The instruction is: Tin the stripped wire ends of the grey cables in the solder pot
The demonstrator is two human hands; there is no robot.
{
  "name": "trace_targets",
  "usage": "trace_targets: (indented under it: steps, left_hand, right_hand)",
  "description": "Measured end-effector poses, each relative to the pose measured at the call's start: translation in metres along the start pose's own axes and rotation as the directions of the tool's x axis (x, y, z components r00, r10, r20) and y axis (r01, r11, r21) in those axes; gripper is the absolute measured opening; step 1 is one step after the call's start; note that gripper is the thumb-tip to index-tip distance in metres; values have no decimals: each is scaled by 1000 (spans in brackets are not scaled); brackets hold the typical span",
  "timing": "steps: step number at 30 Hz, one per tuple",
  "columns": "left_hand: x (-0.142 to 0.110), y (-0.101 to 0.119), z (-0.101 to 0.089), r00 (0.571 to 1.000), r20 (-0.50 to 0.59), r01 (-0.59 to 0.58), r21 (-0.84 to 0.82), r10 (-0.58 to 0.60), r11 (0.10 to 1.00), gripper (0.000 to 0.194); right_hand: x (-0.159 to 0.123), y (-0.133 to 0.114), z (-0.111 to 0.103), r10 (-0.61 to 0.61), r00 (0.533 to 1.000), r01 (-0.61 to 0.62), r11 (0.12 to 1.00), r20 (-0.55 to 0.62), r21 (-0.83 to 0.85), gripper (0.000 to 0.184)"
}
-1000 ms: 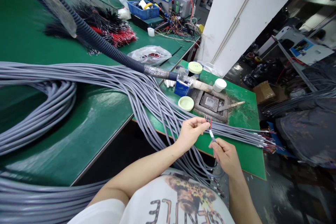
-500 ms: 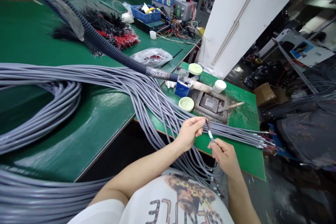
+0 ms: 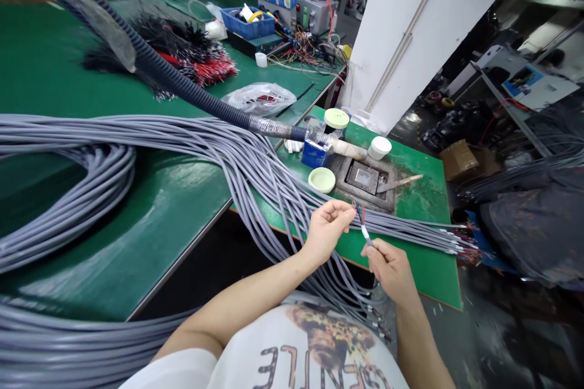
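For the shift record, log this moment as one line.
left hand: at thin coloured wire ends | right hand: pinching grey round cable, white sleeve | green-topped bench

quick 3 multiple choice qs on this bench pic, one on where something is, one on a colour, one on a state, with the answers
1. Where does the flat pale green lid lie?
A. On the green mat beside the square metal pot
B. Inside the blue crate
C. On the person's shirt

2. What colour is the big cable bundle?
A. Red
B. Grey
C. Yellow

3. What state is the cable end between the left hand and right hand in?
A. Plugged into a connector
B. Fully covered by its jacket
C. Stripped, with thin coloured wires showing

1: A, the lid rests on the mat left of the pot.
2: B, the jackets are all grey.
3: C, red and other thin wires stick out.
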State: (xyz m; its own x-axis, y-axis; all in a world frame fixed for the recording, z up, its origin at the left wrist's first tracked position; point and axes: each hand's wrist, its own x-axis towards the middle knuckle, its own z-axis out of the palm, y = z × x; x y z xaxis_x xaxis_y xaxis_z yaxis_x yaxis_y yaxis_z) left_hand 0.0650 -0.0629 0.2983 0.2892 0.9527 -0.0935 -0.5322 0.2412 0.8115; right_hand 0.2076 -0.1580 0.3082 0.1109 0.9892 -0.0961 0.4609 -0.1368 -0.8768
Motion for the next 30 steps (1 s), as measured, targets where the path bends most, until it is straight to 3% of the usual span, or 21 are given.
trace_targets:
  steps: [7,11,17,23,30]
  left_hand:
    - [4,1,2,999,21,38,58,-39,998,24]
    - [6,-2,-1,996,40,79,31,-80,996,23]
    - [-2,-7,-2,990,94,98,60,-103,993,27]
    - [-3,-8,-6,992,83,96,52,-100,994,29]
    - [0,-10,-12,988,62,145,-69,-140,987,28]
  right_hand:
    - [1,-2,1,5,1000,-4,1000,5,-13,30]
    - [3,-2,0,42,999,-40,996,-14,84,28]
    - [23,-18,-8,50,992,-69,983,118,170,42]
    - [45,-34,-5,-100,994,103,988,-36,118,28]
    - [60,-42,7,-338,915,348,938,-219,8,11]
